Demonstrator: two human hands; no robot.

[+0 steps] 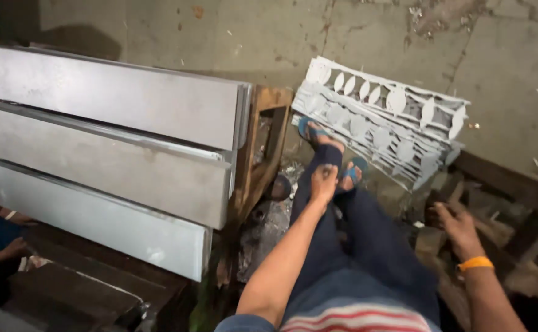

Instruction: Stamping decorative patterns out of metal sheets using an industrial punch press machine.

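Head view: left hand (324,182) rests loosely curled on a dark-trousered leg (342,246) (right hand (459,229) spread, empty).

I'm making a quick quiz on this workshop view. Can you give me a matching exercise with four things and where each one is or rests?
Things:
1. left hand
2. right hand
3. punched-out metal sheets
4. plain metal strips

Places:
A. on the floor past the feet
B. stacked in rows on the left
C. resting on the shin of the dark trouser leg
D. down on the wooden pieces at the right, above an orange wristband

Pairs: 1-C, 2-D, 3-A, 4-B
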